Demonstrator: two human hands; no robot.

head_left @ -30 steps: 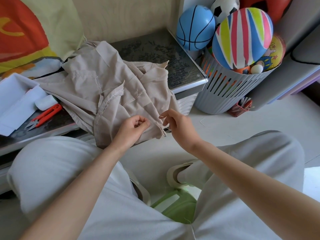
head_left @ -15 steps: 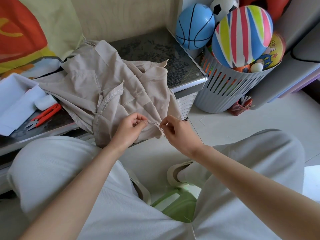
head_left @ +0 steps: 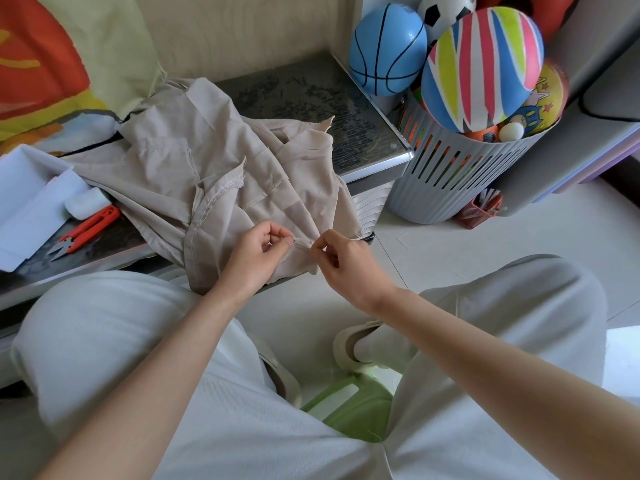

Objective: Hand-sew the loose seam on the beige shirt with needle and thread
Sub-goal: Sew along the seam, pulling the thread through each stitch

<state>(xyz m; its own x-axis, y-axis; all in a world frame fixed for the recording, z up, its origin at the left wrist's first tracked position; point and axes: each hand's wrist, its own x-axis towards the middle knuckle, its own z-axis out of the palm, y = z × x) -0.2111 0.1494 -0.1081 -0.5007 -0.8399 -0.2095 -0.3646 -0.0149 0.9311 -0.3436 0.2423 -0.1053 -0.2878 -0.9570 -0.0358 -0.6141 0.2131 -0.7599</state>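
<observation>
The beige shirt (head_left: 221, 174) lies crumpled on a low dark table (head_left: 311, 95), its lower part hanging over the front edge. My left hand (head_left: 258, 256) pinches a fold of the shirt's hem between thumb and fingers. My right hand (head_left: 341, 263) pinches the thin needle (head_left: 304, 246), which spans the small gap between the two hands and points at the fabric under my left thumb. The thread is too fine to make out.
Orange thread snips (head_left: 85, 230) and a white spool (head_left: 86, 202) lie beside a white box (head_left: 31, 202) at the table's left. A grey slatted basket (head_left: 460, 174) full of balls stands on the floor at right. My knees and a green stool (head_left: 349, 407) are below.
My hands have drawn closer together; the right hand brought the needle leftward to the fabric that my left hand pinches. The shirt has hardly shifted.
</observation>
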